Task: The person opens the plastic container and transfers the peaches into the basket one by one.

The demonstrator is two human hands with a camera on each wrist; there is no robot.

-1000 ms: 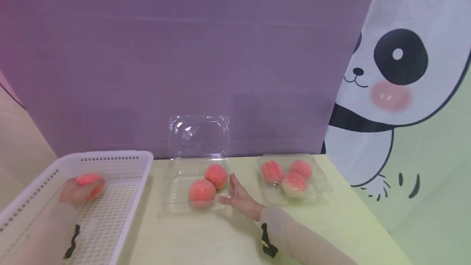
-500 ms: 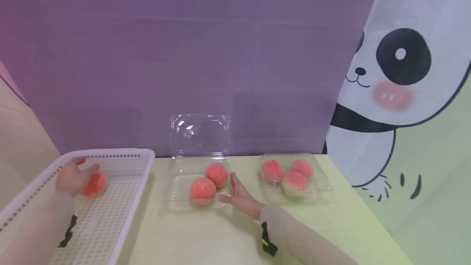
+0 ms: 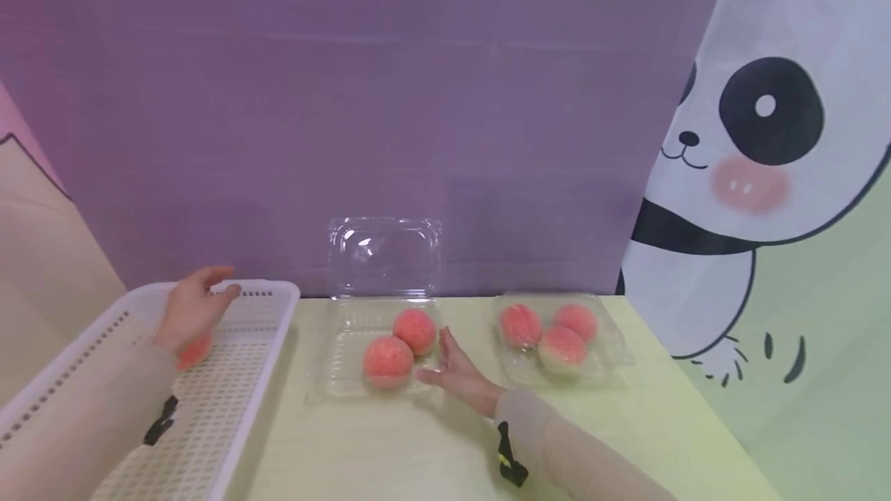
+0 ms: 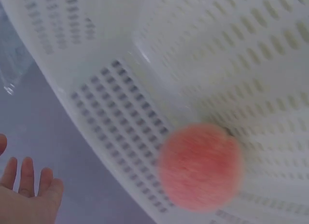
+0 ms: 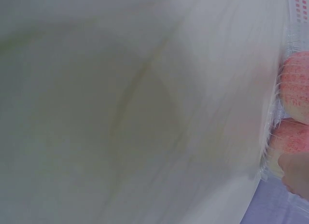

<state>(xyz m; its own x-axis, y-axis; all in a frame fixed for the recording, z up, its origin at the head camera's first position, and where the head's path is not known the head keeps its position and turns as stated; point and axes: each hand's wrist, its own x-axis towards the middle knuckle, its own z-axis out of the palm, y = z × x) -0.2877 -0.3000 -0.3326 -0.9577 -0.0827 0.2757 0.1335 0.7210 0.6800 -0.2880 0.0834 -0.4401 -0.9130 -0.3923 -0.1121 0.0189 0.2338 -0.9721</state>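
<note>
My left hand (image 3: 193, 309), fingers loosely spread, hovers over the far end of a white slotted basket (image 3: 287, 331) and holds nothing. Below it in the basket lies a pink peach (image 4: 200, 167), partly hidden by the wrist in the head view. My right hand (image 3: 465, 379) has its fingers extended at the right side of a clear plastic clamshell box (image 3: 343, 346), whose lid (image 3: 385, 257) stands up at the back. Inside the box two peaches touch, a nearer peach (image 3: 387, 362) and a farther peach (image 3: 415, 331). Whether the right fingers touch the box is unclear.
Right of my right hand sits a second clear box (image 3: 517, 369) with three peaches (image 3: 562, 348) under clear plastic. Both boxes and the basket stand on a pale table (image 3: 348, 447). A purple cloth (image 3: 418, 114) hangs behind, with a panda print (image 3: 766, 176) to the right.
My left hand has let go of the peach in the basket, then risen and moved right toward the basket's far rim. The right hand stays at the box.
</note>
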